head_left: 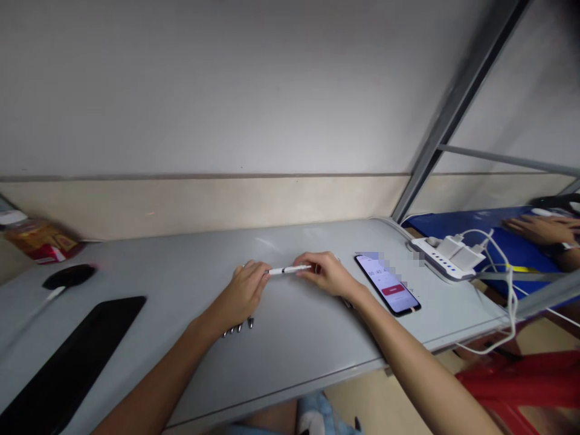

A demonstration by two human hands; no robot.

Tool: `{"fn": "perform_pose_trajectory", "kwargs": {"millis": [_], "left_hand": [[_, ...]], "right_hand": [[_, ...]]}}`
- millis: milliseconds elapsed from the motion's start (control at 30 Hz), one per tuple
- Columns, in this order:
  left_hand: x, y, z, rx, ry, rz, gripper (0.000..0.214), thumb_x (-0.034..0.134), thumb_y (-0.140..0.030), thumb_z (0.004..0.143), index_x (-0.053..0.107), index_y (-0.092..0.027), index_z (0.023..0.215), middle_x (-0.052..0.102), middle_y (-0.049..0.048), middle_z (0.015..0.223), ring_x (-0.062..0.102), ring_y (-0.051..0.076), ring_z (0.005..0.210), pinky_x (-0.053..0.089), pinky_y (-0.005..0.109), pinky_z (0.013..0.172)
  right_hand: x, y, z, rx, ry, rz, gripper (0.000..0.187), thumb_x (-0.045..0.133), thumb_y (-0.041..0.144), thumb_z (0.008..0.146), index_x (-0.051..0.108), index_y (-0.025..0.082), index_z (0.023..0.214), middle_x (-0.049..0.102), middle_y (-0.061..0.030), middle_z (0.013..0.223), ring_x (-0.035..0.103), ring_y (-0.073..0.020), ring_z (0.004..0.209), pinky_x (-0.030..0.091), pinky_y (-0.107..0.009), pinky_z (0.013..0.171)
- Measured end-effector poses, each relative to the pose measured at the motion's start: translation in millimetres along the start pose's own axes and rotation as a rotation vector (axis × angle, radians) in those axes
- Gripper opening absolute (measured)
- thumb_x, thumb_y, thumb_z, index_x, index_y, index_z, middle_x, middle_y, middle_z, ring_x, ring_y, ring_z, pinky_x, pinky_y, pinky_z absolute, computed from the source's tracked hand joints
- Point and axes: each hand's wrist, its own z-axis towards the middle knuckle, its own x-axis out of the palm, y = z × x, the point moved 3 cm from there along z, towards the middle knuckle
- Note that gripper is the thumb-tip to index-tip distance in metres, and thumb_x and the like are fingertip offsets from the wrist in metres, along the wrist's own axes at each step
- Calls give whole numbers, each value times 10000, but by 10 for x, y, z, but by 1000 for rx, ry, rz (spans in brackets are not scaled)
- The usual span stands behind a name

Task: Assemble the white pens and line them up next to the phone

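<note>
A white pen (281,270) with a dark band is held level just above the grey desk (290,338). Its left end is gripped by the closed fingers of my left hand (250,283). At the other end, my right hand (325,272) pinches it between thumb and fingers. Several metallic pen tips (238,328) stick out from under my left hand and wrist; the rest of those pens is hidden. Beside my right wrist a small dark and silvery piece (347,303) shows, mostly covered by the arm. A phone (388,285) with a lit screen lies right of my right hand.
A white power strip (441,260) with plugged-in chargers and cables sits on the right. Left are a long black mat-like object (77,362), a black round object (69,276) with a white cable, and a jar (40,238). Another person's hand (544,229) rests on a blue surface.
</note>
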Motion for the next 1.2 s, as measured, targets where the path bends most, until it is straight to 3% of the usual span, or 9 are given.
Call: {"fn": "perform_pose_trajectory", "kwargs": {"millis": [133, 333, 433, 500, 633, 733, 833, 967, 1200], "left_hand": [[-24, -12, 10, 16, -2, 94, 250, 299, -160, 964, 535, -194, 886, 561, 16, 815, 491, 179, 802, 360, 326, 747], [-184, -172, -17, 94, -184, 479, 237, 392, -20, 841, 553, -191, 803, 583, 28, 729, 472, 209, 750, 287, 360, 688], [-217, -234, -27, 138, -233, 534, 238, 392, -47, 868, 577, -193, 833, 592, 28, 706, 477, 205, 717, 276, 363, 679], [-210, -250, -18, 135, -227, 516, 224, 388, -95, 903, 592, -189, 899, 616, 38, 754, 494, 206, 739, 282, 365, 692], [-181, -210, 9, 41, -213, 349, 233, 384, -218, 943, 565, -191, 1087, 633, 66, 958, 532, 220, 895, 317, 372, 781], [-169, -106, 16, -33, -186, 252, 247, 385, -253, 932, 530, -198, 1124, 620, 69, 1055, 536, 226, 980, 321, 384, 848], [-176, 32, 14, -136, -166, 327, 148, 448, -270, 865, 543, -198, 953, 621, 66, 985, 525, 254, 951, 317, 402, 820], [-158, 127, 2, -215, -78, 426, 70, 476, -250, 792, 506, -209, 840, 608, 61, 920, 497, 267, 919, 309, 398, 759], [-66, 113, -21, -208, 3, 423, 89, 461, -246, 793, 516, -214, 856, 608, 64, 919, 465, 269, 923, 292, 399, 735]], "right_hand": [[46, -2, 3, 107, 4, 69, 322, 496, 382, 914, 622, 157, 721, 490, 28, 570, 393, -86, 531, 288, -233, 543], [219, -120, -8, 429, 297, 830, 344, 543, 452, 865, 585, 135, 737, 274, 87, 462, 186, -60, 426, 156, -232, 439], [239, -119, -22, 542, 382, 1019, 337, 588, 442, 833, 585, 124, 721, 227, 109, 434, 141, -47, 404, 142, -219, 417], [211, -107, -4, 528, 302, 1009, 319, 619, 414, 820, 610, 111, 720, 325, 81, 430, 234, -51, 396, 199, -210, 416], [95, -107, 72, 354, -104, 1043, 201, 703, 325, 772, 637, 135, 779, 609, -30, 726, 544, -103, 651, 413, -205, 585], [15, -186, 96, 336, -326, 1290, 202, 666, 366, 803, 605, 193, 886, 612, -17, 837, 577, -127, 753, 468, -239, 654], [-71, -258, 93, 316, -388, 1473, 191, 620, 368, 844, 550, 253, 979, 461, 59, 624, 412, -71, 485, 355, -177, 457], [-163, -278, 67, 234, -407, 1481, 260, 612, 302, 865, 480, 338, 1087, 338, 88, 578, 220, -51, 407, 131, -152, 380], [-178, -274, 69, 215, -385, 1399, 290, 611, 331, 865, 453, 351, 1107, 288, 87, 593, 162, -52, 424, 93, -160, 392]]}}
